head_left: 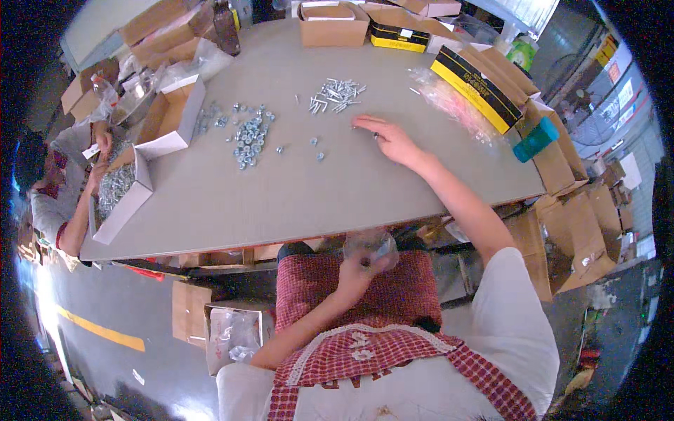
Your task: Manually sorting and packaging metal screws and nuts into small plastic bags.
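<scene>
My left hand (359, 272) is at my lap, just below the table's front edge, with its fingers closed on a clear plastic bag (379, 245). My right hand (390, 142) reaches over the tabletop, fingers stretched out to the left and low over the surface. Just beyond its fingertips is a pile of thin silver pins (337, 95). Left of it lie a few loose small metal pieces (320, 156) and a heap of round silver metal fittings (249, 140). Whether anything tiny sits under the right fingertips is hidden.
A white-edged cardboard box of metal parts (119, 189) stands at the left table edge, beside a co-worker's hands (102, 147). Clear small bags (460, 109) lie by a black-and-yellow box (477, 88) at the right, near a teal cylinder (536, 139). Open cartons (333, 31) line the back.
</scene>
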